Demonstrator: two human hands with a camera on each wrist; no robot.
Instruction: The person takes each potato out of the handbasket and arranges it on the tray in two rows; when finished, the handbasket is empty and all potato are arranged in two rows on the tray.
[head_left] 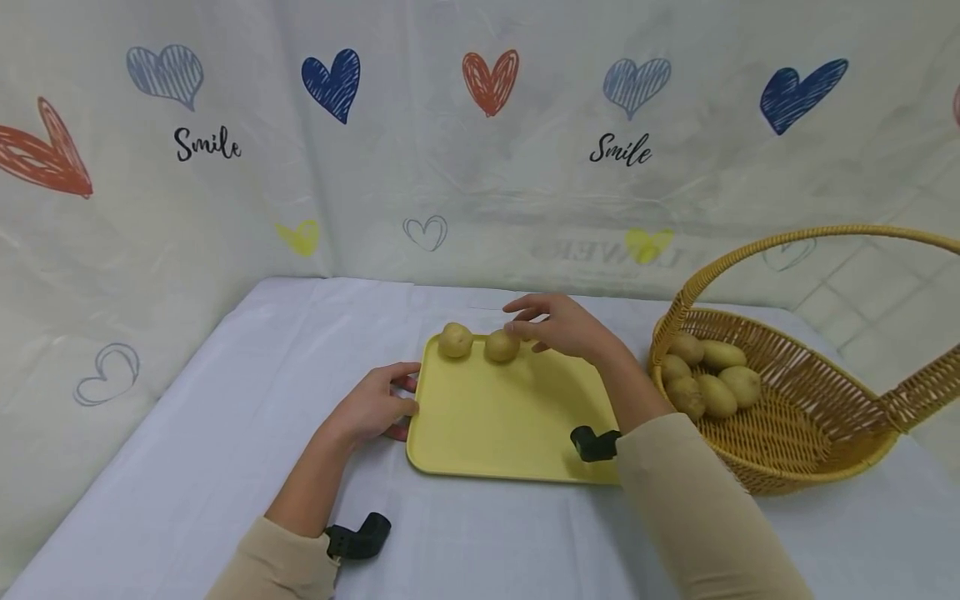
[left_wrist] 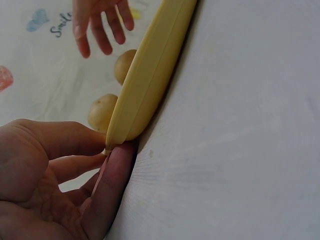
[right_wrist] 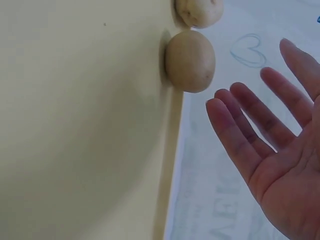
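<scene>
A yellow tray (head_left: 480,425) lies on the cloth-covered table with two potatoes on it. One potato (head_left: 454,342) is at the far left corner; the other potato (head_left: 500,347) sits just right of it along the far edge. My left hand (head_left: 372,407) pinches the tray's left edge, thumb above and a finger beneath in the left wrist view. Over the far part of the tray hovers my right hand (head_left: 566,325), its fingers loosely extended. The right wrist view shows that hand (right_wrist: 280,135) holding nothing, apart from the nearer potato (right_wrist: 190,61).
To the right stands a wicker basket (head_left: 795,417) with a tall arched handle (head_left: 810,236). Several potatoes (head_left: 716,396) are heaped in its left end. A white curtain with printed hearts (head_left: 490,81) hangs behind the table.
</scene>
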